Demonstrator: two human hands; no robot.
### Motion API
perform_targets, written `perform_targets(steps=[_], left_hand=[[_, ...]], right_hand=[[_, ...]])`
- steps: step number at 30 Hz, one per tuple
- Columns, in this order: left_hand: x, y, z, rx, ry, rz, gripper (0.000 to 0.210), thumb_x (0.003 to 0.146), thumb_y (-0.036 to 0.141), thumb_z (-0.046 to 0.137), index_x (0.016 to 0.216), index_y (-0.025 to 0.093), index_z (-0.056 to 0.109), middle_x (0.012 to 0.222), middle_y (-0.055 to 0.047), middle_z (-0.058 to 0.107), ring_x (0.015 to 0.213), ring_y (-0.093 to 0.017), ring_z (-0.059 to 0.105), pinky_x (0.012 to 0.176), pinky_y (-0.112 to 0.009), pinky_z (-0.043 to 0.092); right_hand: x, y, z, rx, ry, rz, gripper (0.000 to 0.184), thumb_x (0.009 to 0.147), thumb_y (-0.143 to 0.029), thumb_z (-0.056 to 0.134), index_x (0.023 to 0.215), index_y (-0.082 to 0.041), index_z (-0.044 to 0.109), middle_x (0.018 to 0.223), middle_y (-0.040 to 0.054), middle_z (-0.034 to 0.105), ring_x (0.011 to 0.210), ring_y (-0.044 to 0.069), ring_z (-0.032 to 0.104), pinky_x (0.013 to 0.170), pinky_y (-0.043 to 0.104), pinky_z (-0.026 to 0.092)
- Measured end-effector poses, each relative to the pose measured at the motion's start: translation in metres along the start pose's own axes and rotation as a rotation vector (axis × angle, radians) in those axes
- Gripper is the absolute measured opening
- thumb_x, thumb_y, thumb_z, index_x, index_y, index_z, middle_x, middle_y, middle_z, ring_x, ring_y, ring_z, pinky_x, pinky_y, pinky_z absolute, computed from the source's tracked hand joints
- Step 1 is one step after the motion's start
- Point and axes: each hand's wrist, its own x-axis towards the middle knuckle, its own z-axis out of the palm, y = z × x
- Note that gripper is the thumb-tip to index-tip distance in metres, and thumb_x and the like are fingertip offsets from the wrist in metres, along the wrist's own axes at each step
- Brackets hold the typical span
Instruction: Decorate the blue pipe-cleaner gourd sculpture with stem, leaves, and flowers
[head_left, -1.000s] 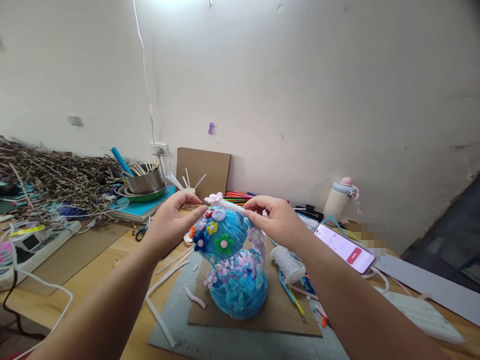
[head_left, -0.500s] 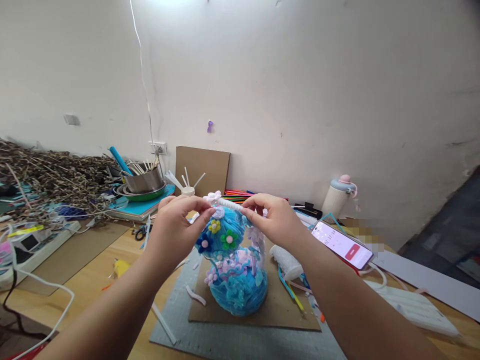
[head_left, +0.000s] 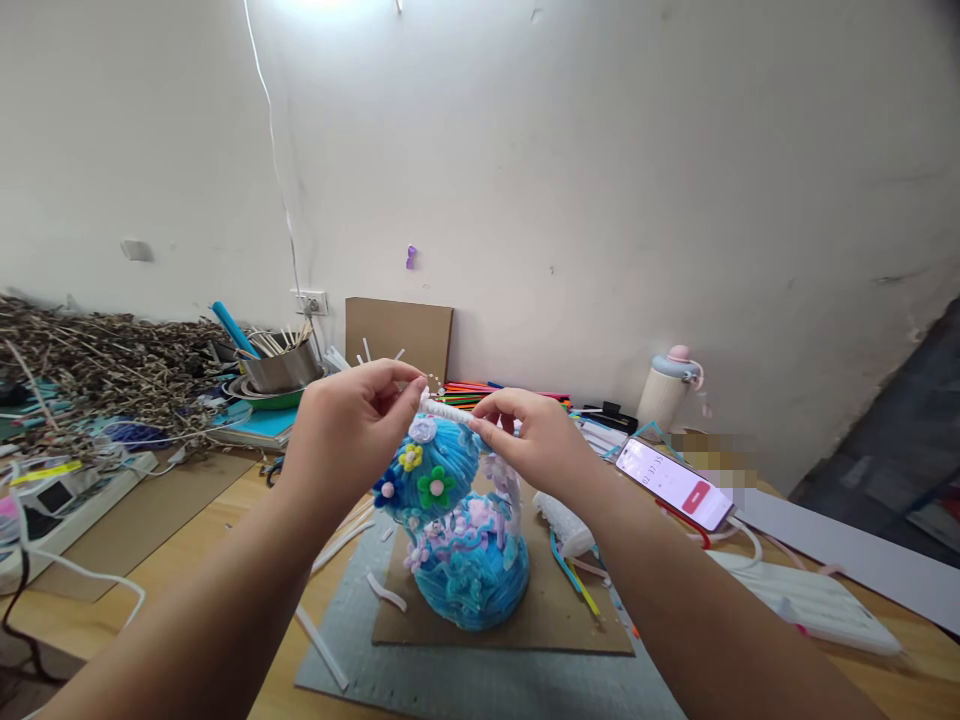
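A blue fuzzy craft piece with a domed top stands in front of me, decorated with yellow, green and dark blue flowers. Over the dome runs a white wrapped rod. My right hand pinches the rod's right end between thumb and fingers. At its left end, my left hand is closed in a pinch, with a thin strand of small white beads beside the fingertips. Those fingers largely hide the pale flower there.
Brown cardboard lies under the craft piece on a grey mat. To the right are a bubble-wrap roll, a phone and a bottle. A metal bowl stands back left, near a power strip.
My left hand has risen slightly and now covers most of the pale flower; the bead strand shows at its fingertips. My right hand keeps its pinch on the rod. The view has shifted slightly.
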Motion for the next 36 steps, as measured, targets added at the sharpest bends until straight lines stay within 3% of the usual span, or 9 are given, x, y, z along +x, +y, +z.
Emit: perform_targets(steps=[4, 10, 16, 22, 26, 30, 36], left_hand=[[-0.003, 0.001, -0.008, -0.066, -0.001, -0.044, 0.024, 0.081, 0.041, 0.059, 0.082, 0.021, 0.072, 0.052, 0.004, 0.052, 0.048, -0.010, 0.044, 0.047, -0.024, 0.035], [-0.013, 0.009, -0.016, -0.269, -0.184, -0.095, 0.023, 0.078, 0.041, 0.063, 0.083, 0.020, 0.072, 0.059, 0.000, 0.062, 0.049, -0.011, 0.051, 0.043, -0.023, 0.037], [-0.039, 0.005, -0.019, -0.652, -0.435, -0.394, 0.021, 0.079, 0.036, 0.065, 0.091, 0.019, 0.068, 0.050, 0.005, 0.054, 0.034, -0.004, 0.041, 0.036, -0.016, 0.031], [-0.044, -0.010, -0.029, -1.190, -0.440, -0.786, 0.029, 0.078, 0.019, 0.068, 0.107, 0.016, 0.065, 0.067, 0.001, 0.059, 0.044, -0.001, 0.044, 0.034, -0.007, 0.025], [-0.039, -0.006, -0.043, -1.481, -0.476, -0.921, 0.046, 0.081, 0.006, 0.057, 0.126, 0.013, 0.056, 0.086, -0.006, 0.063, 0.047, -0.001, 0.046, 0.028, -0.005, 0.026], [-0.054, 0.003, -0.038, -1.456, -0.415, -0.872, 0.054, 0.082, 0.010, 0.058, 0.134, 0.021, 0.047, 0.100, -0.008, 0.064, 0.049, -0.004, 0.052, 0.026, -0.007, 0.032], [-0.092, 0.003, 0.000, -1.280, -0.473, -0.793, 0.045, 0.081, 0.025, 0.063, 0.124, 0.019, 0.051, 0.097, -0.008, 0.062, 0.055, -0.011, 0.059, 0.032, -0.016, 0.044]], right_hand=[[0.000, 0.001, -0.001, 0.004, 0.000, -0.011, 0.015, 0.083, -0.031, 0.058, 0.081, -0.019, 0.066, 0.076, -0.0001, 0.066, 0.063, 0.012, 0.053, 0.060, 0.026, 0.040], [0.000, 0.001, -0.001, 0.011, -0.005, -0.014, 0.015, 0.084, -0.030, 0.057, 0.081, -0.019, 0.067, 0.076, 0.0004, 0.067, 0.064, 0.012, 0.053, 0.061, 0.026, 0.040], [-0.004, 0.002, 0.000, -0.001, -0.007, 0.022, 0.019, 0.085, -0.034, 0.055, 0.083, -0.018, 0.067, 0.079, 0.0012, 0.067, 0.067, 0.014, 0.055, 0.063, 0.027, 0.041], [-0.005, 0.004, 0.001, 0.001, -0.006, 0.023, 0.021, 0.085, -0.036, 0.055, 0.084, -0.019, 0.067, 0.080, 0.0007, 0.068, 0.069, 0.014, 0.057, 0.063, 0.027, 0.041], [-0.005, 0.004, 0.002, 0.001, 0.006, 0.022, 0.019, 0.085, -0.035, 0.055, 0.084, -0.019, 0.067, 0.079, 0.0007, 0.068, 0.069, 0.014, 0.057, 0.064, 0.027, 0.041], [-0.005, 0.004, 0.004, 0.001, 0.022, 0.018, 0.019, 0.085, -0.034, 0.056, 0.084, -0.019, 0.067, 0.079, 0.0009, 0.067, 0.068, 0.014, 0.056, 0.062, 0.027, 0.041], [-0.010, 0.007, 0.007, 0.047, 0.065, 0.002, 0.019, 0.088, -0.032, 0.054, 0.090, -0.019, 0.067, 0.084, 0.0021, 0.068, 0.071, 0.014, 0.057, 0.064, 0.027, 0.043]])
